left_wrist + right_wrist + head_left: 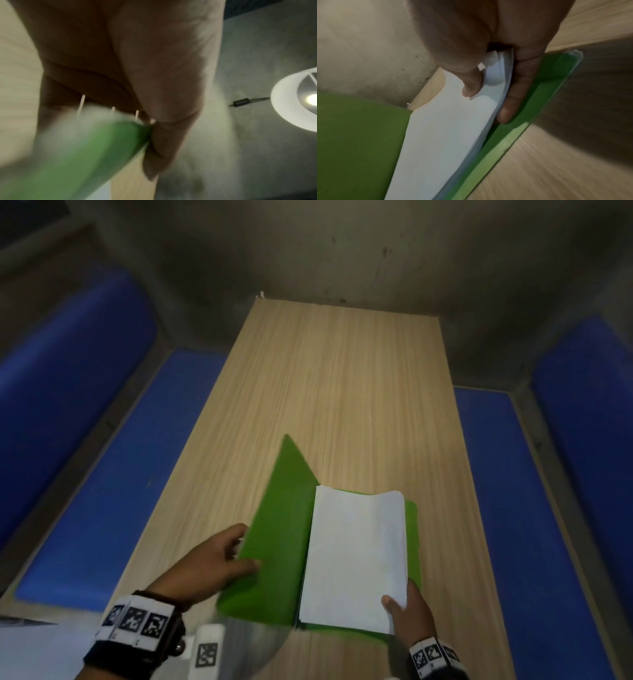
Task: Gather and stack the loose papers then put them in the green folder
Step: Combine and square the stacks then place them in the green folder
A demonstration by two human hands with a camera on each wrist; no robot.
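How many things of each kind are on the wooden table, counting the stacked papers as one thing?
Green folder, lying open: 1
Paper stack, on the folder's right half: 1
Hands: 2, left hand holding the folder's cover, right hand pinching the stack's corner
Total: 4

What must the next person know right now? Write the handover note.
Left hand: grips the raised left cover of the green folder, holding it open.
Right hand: pinches the near right corner of the paper stack, thumb on top, fingers beneath.
The stack lies on the folder's right half, on the wooden table.
Done: papers gathered, stacked, set in the folder.
Left: release the stack, close the cover.
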